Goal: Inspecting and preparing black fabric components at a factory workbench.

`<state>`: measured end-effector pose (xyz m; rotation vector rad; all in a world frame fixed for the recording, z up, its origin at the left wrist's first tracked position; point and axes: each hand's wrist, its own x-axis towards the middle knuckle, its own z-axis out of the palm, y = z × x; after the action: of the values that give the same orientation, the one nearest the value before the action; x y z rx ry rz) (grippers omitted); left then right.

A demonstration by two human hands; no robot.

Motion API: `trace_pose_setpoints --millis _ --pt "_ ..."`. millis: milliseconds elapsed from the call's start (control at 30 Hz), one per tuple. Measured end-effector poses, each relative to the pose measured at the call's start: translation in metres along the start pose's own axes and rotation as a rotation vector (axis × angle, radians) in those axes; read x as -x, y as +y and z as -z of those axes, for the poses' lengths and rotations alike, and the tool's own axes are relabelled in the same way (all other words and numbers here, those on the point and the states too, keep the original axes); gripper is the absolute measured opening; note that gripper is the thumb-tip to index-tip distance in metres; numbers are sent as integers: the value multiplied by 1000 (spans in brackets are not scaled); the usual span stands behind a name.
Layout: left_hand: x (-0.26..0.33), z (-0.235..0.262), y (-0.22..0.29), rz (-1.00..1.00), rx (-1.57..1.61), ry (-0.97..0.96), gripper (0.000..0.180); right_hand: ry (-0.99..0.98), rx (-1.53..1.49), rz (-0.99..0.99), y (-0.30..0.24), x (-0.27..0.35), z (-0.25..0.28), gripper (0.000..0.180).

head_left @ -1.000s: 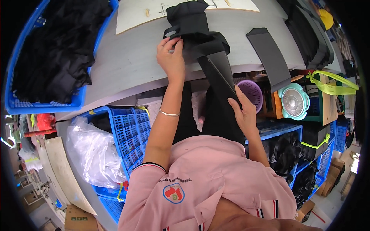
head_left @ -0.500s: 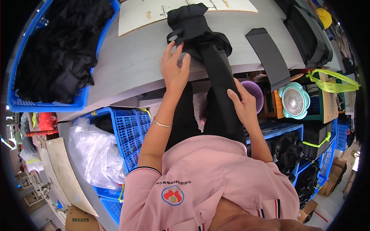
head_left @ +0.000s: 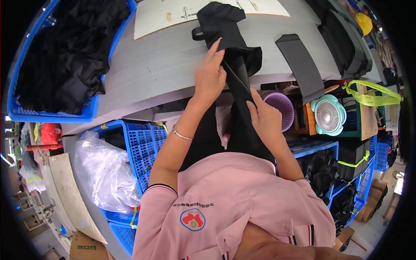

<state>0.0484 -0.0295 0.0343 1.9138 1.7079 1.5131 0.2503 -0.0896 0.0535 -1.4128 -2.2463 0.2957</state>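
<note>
A long black fabric cover (head_left: 225, 37) with a small loop on its left side lies on the table and hangs over the near edge toward my lap. My left hand (head_left: 210, 78) pinches the cover's left edge beside its opening, index finger stretched along the cloth. A stiff dark panel (head_left: 239, 71) shows in that opening; how far it reaches inside is hidden. My right hand (head_left: 266, 119) grips the lower part of the black piece, thumb on top and fingers along its right edge.
A grey panel (head_left: 299, 65) overhangs the table edge at right, near a stack of dark panels (head_left: 346, 47). A blue crate (head_left: 97, 110) of black cloth stands left. A white board (head_left: 151, 24) lies behind. Below the table are a purple basket (head_left: 288, 115) and a teal fan (head_left: 330, 115).
My left hand has moved right and up onto the cover's edge, its fingers closing from a spread pose. My right hand has shifted slightly left and down. The cover's far end has slid right.
</note>
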Motion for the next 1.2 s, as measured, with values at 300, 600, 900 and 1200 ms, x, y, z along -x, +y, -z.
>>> trace_pose_setpoints --millis 300,600,900,1200 --pt "31 7 91 -555 131 -442 21 193 -190 215 25 -32 -19 30" --pt "56 9 97 -500 118 -490 30 111 -1350 -606 29 -54 -33 31" --pt "75 23 89 -42 263 38 71 74 -1610 -664 23 -72 -15 39" --pt "60 0 89 74 254 182 63 33 -1885 -482 9 -65 -22 36"
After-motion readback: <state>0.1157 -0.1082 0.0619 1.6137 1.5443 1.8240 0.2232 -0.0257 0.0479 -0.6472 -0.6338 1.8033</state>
